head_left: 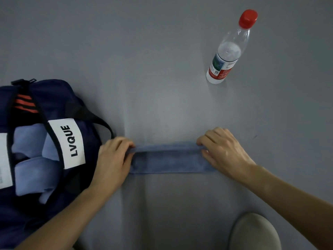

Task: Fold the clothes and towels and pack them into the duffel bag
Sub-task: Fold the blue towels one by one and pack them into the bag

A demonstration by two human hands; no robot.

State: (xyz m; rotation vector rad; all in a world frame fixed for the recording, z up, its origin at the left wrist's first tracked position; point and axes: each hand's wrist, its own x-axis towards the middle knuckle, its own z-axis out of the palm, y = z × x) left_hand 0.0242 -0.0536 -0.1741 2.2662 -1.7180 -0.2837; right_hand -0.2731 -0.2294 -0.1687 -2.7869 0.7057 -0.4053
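A blue towel (169, 159) lies on the grey table as a narrow strip, its far edge folded over toward me. My left hand (113, 157) pinches the strip's left end, and my right hand (223, 150) pinches its right end at the folded edge. A navy duffel bag (59, 105) with a white LVQUE label sits at the left, open, with light blue folded cloth (32, 152) showing inside. My left hand is right beside the bag's near corner.
A clear water bottle (228, 49) with a red cap stands on the grey table (144, 60) at the back right. A beige rounded seat (255, 233) shows at the bottom right, below the table's edge.
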